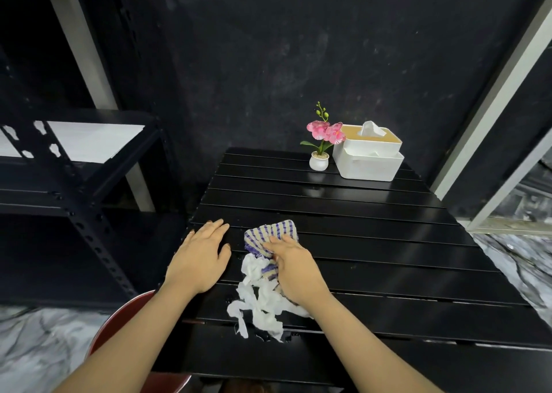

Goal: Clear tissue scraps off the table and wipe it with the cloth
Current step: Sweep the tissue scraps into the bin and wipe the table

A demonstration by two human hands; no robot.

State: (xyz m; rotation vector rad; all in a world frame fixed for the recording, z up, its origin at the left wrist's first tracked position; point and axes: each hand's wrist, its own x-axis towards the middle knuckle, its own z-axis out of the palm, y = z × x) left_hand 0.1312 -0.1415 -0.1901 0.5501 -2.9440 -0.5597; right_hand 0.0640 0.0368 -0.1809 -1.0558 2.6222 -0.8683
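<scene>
Hands were both down on the black slatted table (pixel 373 243). The right hand (pixel 294 270) pressed the striped cloth (pixel 270 233) flat, fingers curled over its bunched middle, while the left hand (pixel 198 258) lay open and empty, palm down near the table's left edge. Torn white tissue scraps (pixel 260 300) lay heaped against the cloth's near side, trailing toward the front edge, just beside a red bin (pixel 119 318) below. Such scraps looked feather-light, limp and apt to tear or scatter, so I judged them better swept together under the cloth than pinched singly. The cloth seemed soft and pliant, best gripped at its gathered centre. Farther back stood a potted orchid (pixel 321 141) touching a white tissue box (pixel 369 156).
</scene>
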